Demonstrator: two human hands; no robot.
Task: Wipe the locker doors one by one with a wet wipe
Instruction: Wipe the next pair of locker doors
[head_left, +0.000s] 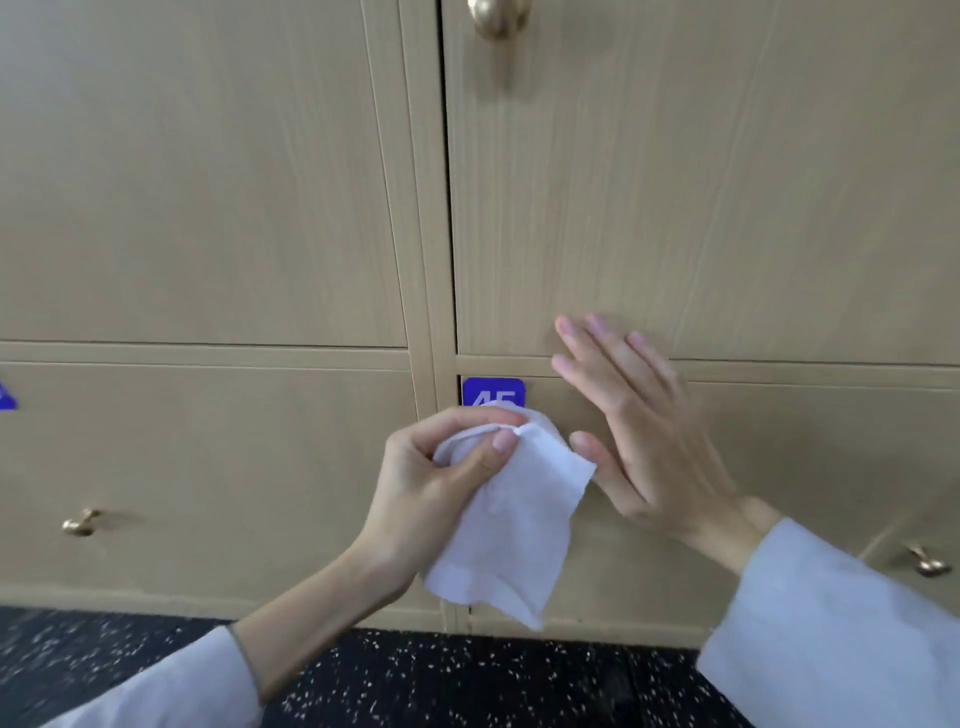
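Filling most of the frame, the locker doors (701, 182) stand shut in two rows, with dark speckled floor (467, 680) along the bottom edge. I see no streaks or damp patches on any door, though the picture is soft, so I cannot say which have been wiped; I judge the job somewhere between doors, with the lower right one, labelled by the blue number tag (493, 392), a likely next surface. Brass knobs (80, 522) show at the lower left, lower right and top centre.

Below centre, my left hand (441, 478) grips the wet wipe (511, 525), thumb and curled fingers pinching its bunched top while the rest hangs loose below the hand, in front of the lower door rather than pressed on it. My right hand (639, 426), just right of the wipe, is flat with fingers straight and spread, holding nothing; its thumb sits close beside the wipe's edge.
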